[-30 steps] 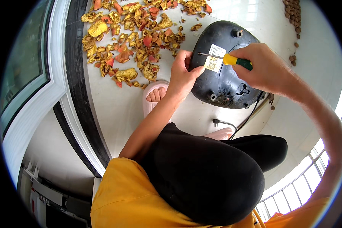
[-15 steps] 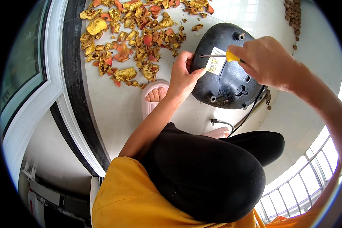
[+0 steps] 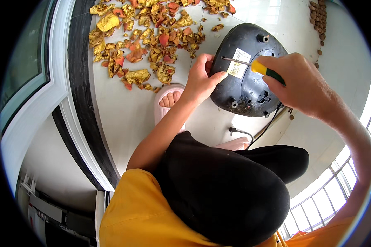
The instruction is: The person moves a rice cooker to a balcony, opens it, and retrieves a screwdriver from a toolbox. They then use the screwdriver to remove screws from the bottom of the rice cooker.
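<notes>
A black, rounded appliance base [image 3: 247, 94] lies underside up on the tiled floor, showing short posts and a pale label [image 3: 238, 64]. My left hand [image 3: 200, 80] grips its left edge, thumb beside the label's lower corner, fingers partly hidden by the edge. My right hand [image 3: 297, 82] is closed round the yellow and green handle of a screwdriver [image 3: 260, 68]. The metal shaft crosses the label, its tip at the base's left part, just above my left thumb. A black cord with a plug [image 3: 233, 131] lies below the base.
Dried yellow and red peels [image 3: 140, 49] cover the floor at upper left. Small brown round pieces [image 3: 319, 22] lie along the upper right. My pink slippers [image 3: 165, 113] and bent black-clad leg [image 3: 222, 185] are below. A glass door frame [image 3: 57, 82] stands left, a railing [image 3: 325, 199] at lower right.
My right hand dipped and turned on the screwdriver: half a second ago it covered more of the handle, now more shows. My left hand stays on the edge, shifted slightly rightward in view.
</notes>
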A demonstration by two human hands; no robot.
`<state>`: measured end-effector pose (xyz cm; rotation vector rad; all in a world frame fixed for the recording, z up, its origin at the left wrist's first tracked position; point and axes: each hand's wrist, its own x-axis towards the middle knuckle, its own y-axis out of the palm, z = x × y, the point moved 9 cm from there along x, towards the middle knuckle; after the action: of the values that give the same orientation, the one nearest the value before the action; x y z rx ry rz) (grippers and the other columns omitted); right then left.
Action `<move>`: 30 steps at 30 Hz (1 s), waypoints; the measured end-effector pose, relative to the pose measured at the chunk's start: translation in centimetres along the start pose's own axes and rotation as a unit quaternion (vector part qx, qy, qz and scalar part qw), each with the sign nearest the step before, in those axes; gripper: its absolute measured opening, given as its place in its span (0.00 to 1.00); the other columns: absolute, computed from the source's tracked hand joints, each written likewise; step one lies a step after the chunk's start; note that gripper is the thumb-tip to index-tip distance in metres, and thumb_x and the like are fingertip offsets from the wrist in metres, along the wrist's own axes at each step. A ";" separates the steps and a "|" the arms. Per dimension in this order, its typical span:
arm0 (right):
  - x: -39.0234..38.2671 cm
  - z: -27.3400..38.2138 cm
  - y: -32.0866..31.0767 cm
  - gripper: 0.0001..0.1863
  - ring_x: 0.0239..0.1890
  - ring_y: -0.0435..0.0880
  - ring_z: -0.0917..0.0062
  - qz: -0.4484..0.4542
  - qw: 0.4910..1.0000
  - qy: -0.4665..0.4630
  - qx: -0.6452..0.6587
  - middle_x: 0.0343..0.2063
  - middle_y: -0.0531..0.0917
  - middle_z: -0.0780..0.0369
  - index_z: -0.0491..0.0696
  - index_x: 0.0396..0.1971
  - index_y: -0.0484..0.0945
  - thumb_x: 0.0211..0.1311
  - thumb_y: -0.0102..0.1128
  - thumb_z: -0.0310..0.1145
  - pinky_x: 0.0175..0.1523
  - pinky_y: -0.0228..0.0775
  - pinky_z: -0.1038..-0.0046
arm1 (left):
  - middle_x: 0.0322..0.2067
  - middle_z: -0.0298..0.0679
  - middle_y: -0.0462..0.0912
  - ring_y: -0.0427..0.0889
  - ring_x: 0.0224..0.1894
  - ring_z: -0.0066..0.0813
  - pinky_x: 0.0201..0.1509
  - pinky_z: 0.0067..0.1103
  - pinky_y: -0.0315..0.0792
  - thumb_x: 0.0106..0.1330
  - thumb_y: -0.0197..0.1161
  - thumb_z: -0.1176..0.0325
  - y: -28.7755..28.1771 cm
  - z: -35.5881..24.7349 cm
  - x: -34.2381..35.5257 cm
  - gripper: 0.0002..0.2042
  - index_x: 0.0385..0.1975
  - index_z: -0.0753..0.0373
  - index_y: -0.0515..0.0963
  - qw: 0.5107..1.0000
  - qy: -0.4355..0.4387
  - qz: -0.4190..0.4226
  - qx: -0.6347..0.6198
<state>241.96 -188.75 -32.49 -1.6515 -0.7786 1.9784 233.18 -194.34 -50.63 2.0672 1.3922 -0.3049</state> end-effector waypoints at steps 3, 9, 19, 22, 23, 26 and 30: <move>-0.1 -1.0 0.5 0.11 0.23 0.77 0.61 -0.019 0.996 0.011 0.082 0.20 0.78 0.53 0.39 0.26 0.77 0.50 0.49 0.30 0.33 0.71 0.69 | 0.35 0.37 0.75 0.72 0.37 0.21 0.44 0.19 0.68 0.53 0.63 0.75 0.2 0.2 -0.2 0.17 0.43 0.67 0.67 1.000 -0.021 -0.001 -0.002; 1.0 -1.1 0.8 0.12 0.21 0.75 0.61 -0.015 0.999 -0.005 0.041 0.17 0.76 0.50 0.36 0.22 0.76 0.47 0.48 0.30 0.29 0.69 0.67 | 0.35 0.37 0.75 0.73 0.37 0.21 0.45 0.19 0.68 0.53 0.63 0.74 0.4 0.1 -0.1 0.18 0.43 0.68 0.67 1.000 -0.027 -0.003 -0.012; 2.8 -0.1 -0.2 0.12 0.27 0.76 0.62 -0.017 1.000 -0.007 -0.026 0.24 0.77 0.51 0.36 0.25 0.76 0.45 0.50 0.30 0.36 0.69 0.67 | 0.35 0.37 0.75 0.72 0.37 0.21 0.44 0.18 0.68 0.52 0.64 0.74 0.3 0.4 0.0 0.18 0.42 0.68 0.67 0.999 -0.039 0.000 -0.007; 2.7 0.0 0.2 0.14 0.38 0.76 0.69 0.050 0.996 0.023 -0.065 0.31 0.79 0.55 0.39 0.34 0.78 0.53 0.49 0.33 0.47 0.68 0.68 | 0.34 0.37 0.74 0.72 0.36 0.21 0.43 0.18 0.68 0.52 0.63 0.74 0.4 0.3 0.0 0.18 0.42 0.68 0.67 0.999 -0.038 -0.003 -0.018; 2.6 0.0 0.3 0.14 0.37 0.76 0.68 0.040 0.997 0.010 -0.064 0.31 0.79 0.55 0.39 0.34 0.78 0.52 0.49 0.32 0.47 0.68 0.68 | 0.34 0.37 0.74 0.72 0.36 0.21 0.43 0.18 0.68 0.53 0.63 0.74 0.5 0.4 0.0 0.17 0.42 0.68 0.67 0.999 -0.029 -0.013 -0.024; 2.1 1.1 0.7 0.08 0.28 0.78 0.65 -0.020 0.994 -0.070 -0.078 0.23 0.77 0.54 0.39 0.24 0.77 0.45 0.53 0.28 0.36 0.71 0.69 | 0.34 0.37 0.73 0.71 0.35 0.20 0.42 0.18 0.67 0.53 0.61 0.75 0.6 0.8 0.0 0.16 0.41 0.68 0.66 0.999 -0.005 -0.044 -0.015; 2.5 1.6 0.4 0.04 0.24 0.79 0.65 0.003 0.992 -0.112 -0.052 0.20 0.75 0.56 0.41 0.15 0.77 0.42 0.56 0.26 0.29 0.72 0.71 | 0.34 0.38 0.74 0.72 0.35 0.21 0.41 0.18 0.68 0.53 0.61 0.75 0.6 0.3 -0.3 0.16 0.40 0.68 0.66 0.998 0.016 -0.053 0.037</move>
<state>239.95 -187.67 -34.39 -1.5034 -0.9746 2.1873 233.58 -194.88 -50.47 2.0706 1.5340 -0.3742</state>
